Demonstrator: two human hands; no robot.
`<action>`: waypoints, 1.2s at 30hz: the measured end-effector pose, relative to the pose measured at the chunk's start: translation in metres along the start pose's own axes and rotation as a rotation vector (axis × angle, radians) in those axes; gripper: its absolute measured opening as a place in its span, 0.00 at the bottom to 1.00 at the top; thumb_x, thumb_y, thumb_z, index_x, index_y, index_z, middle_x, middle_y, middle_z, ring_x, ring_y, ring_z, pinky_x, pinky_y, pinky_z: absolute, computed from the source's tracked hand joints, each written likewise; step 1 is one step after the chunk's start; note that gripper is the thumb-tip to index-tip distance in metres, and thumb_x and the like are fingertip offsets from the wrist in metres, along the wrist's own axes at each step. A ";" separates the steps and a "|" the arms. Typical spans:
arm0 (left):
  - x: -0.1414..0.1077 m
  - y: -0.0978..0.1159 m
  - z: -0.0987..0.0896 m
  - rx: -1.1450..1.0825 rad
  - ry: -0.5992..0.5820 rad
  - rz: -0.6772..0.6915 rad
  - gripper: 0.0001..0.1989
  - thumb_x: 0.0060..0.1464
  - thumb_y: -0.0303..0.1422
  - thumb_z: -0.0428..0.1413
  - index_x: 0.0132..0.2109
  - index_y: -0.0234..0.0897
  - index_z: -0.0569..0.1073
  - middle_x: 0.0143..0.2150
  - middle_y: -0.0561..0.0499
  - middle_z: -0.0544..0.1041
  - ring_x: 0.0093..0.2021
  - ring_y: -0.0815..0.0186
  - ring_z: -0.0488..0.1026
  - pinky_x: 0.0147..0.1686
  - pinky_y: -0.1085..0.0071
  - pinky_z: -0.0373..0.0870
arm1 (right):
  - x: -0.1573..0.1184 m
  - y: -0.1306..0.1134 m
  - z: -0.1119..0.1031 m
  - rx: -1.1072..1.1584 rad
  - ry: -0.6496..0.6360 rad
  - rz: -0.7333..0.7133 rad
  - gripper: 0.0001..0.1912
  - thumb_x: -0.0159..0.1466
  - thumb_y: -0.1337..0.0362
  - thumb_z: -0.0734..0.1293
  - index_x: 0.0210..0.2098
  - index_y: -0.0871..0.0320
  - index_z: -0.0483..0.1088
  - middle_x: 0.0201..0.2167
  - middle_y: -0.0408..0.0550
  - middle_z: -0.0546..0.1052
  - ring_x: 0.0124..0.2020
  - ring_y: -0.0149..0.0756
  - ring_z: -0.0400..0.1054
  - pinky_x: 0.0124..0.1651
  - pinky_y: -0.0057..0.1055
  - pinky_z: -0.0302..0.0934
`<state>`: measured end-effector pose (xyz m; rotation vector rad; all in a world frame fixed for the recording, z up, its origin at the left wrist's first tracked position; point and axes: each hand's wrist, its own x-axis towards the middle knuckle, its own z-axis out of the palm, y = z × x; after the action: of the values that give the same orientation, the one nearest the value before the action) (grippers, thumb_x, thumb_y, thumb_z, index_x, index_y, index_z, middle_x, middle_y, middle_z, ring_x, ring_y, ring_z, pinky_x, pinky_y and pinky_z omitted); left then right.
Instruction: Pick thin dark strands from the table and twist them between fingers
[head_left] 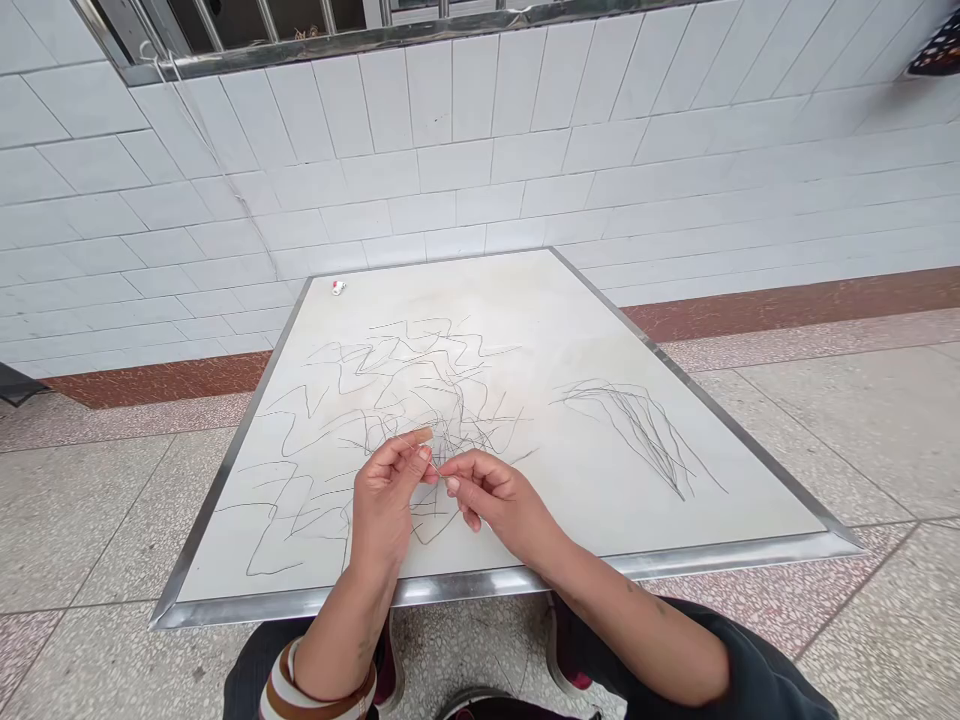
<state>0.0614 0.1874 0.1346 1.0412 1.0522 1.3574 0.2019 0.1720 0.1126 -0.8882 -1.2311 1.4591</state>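
Observation:
Near the front of the table, my left hand (pixel 384 492) and my right hand (pixel 504 497) meet, each with thumb and finger pinched together. Between them runs a thin wire (pixel 437 471), with both hands gripping it. A tan wrap covers the tip of my left index finger. Just beyond and beneath my hands lies a tangle of thin dark bent wires (pixel 457 430), spread over the left and middle of the tabletop. A bundle of straighter wires (pixel 637 430) lies apart on the right, its strands drawn together toward the front.
The white table (pixel 750 505) has a metal edge. A small red-and-white object (pixel 338 288) sits at its far left corner. Behind stands a white tiled wall (pixel 450 170) with a barred window, and a cord (pixel 225 180) hangs down it. Speckled floor surrounds the table.

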 end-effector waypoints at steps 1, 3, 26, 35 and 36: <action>0.000 0.000 0.000 0.013 -0.006 0.009 0.11 0.51 0.34 0.59 0.43 0.38 0.76 0.28 0.55 0.70 0.28 0.73 0.67 0.34 0.74 0.66 | 0.001 -0.002 -0.001 0.093 -0.028 0.064 0.07 0.60 0.60 0.66 0.37 0.55 0.72 0.26 0.40 0.68 0.20 0.22 0.56 0.21 0.22 0.54; -0.001 0.001 0.000 0.023 -0.014 0.031 0.11 0.51 0.33 0.59 0.43 0.38 0.77 0.29 0.55 0.70 0.28 0.74 0.67 0.33 0.74 0.66 | 0.001 -0.005 -0.003 0.246 -0.076 0.172 0.08 0.59 0.59 0.68 0.36 0.56 0.72 0.26 0.40 0.67 0.22 0.22 0.55 0.20 0.20 0.49; -0.006 0.009 0.002 0.372 0.036 0.071 0.13 0.53 0.38 0.56 0.45 0.40 0.75 0.21 0.58 0.67 0.23 0.72 0.66 0.27 0.75 0.66 | -0.005 0.000 -0.007 -0.587 -0.058 -0.299 0.13 0.62 0.65 0.63 0.46 0.50 0.71 0.31 0.45 0.70 0.29 0.30 0.65 0.27 0.26 0.66; -0.006 0.004 0.000 0.530 0.050 0.127 0.13 0.53 0.36 0.55 0.45 0.43 0.76 0.23 0.57 0.70 0.24 0.70 0.67 0.28 0.73 0.65 | -0.003 0.001 -0.010 -0.726 -0.053 -0.398 0.13 0.62 0.68 0.63 0.44 0.51 0.73 0.30 0.45 0.73 0.28 0.30 0.65 0.31 0.28 0.63; -0.006 0.003 -0.001 0.547 0.049 0.136 0.13 0.53 0.36 0.56 0.45 0.43 0.77 0.24 0.56 0.71 0.24 0.69 0.67 0.29 0.72 0.65 | -0.003 0.001 -0.012 -0.729 -0.055 -0.389 0.13 0.61 0.69 0.63 0.43 0.51 0.73 0.30 0.45 0.73 0.28 0.30 0.65 0.31 0.28 0.63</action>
<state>0.0601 0.1815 0.1370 1.5058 1.4572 1.2305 0.2133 0.1724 0.1091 -0.9972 -1.9039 0.7193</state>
